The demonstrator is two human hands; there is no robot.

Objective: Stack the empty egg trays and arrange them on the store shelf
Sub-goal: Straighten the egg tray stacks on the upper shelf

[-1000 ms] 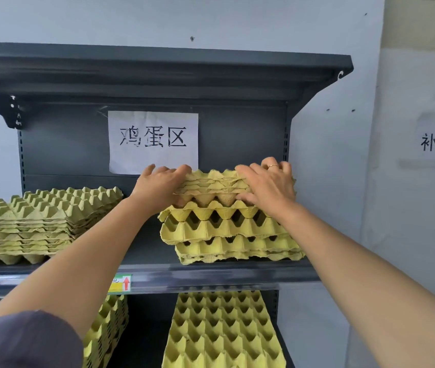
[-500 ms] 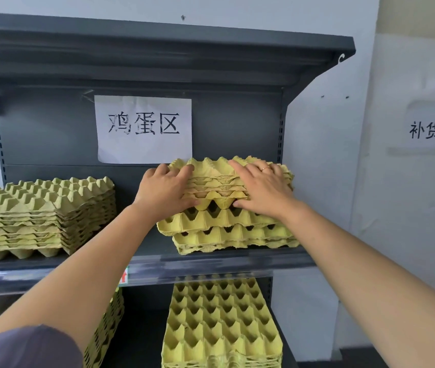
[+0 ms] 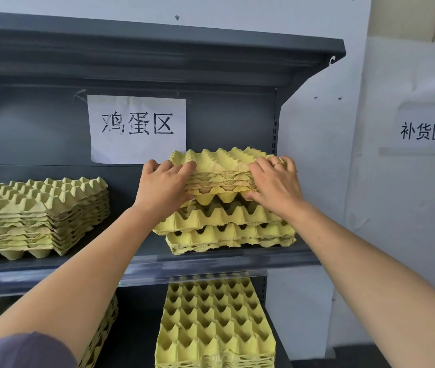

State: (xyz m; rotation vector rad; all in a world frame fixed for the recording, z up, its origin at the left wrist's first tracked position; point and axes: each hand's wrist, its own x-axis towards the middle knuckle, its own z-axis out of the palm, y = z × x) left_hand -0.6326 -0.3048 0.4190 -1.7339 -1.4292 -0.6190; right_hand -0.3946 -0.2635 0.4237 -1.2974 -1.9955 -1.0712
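Gripping the upper trays (image 3: pixel 221 168) from both sides, the hands clasp a tight nested bundle of yellow-green pulp egg trays with peaked cones on top. The left hand (image 3: pixel 162 187) curls its fingers over the bundle's left corner. The right hand (image 3: pixel 274 181), wearing a ring (image 3: pixel 277 163), spreads its fingers over the top right, with its thumb tucked under the near edge.

The bundle lies on the lower trays (image 3: pixel 224 227), which are stacked loosely, slightly skewed, with dark gaps between layers; whether its full weight is down I cannot tell. This pile stands on the right half of the grey shelf (image 3: pixel 211 264), its near edge just behind the front lip and its right corners close to the right upright.

A neater left stack (image 3: pixel 38 213) sits well apart on the same shelf, with bare shelf between the two piles. Open room reaches from the bundle up to the top board (image 3: pixel 158 49). A paper sign (image 3: pixel 137 128) hangs on the back panel, just left of the bundle's far corner. On the level below, another tray pile (image 3: pixel 216 322) lies directly under the held pile.
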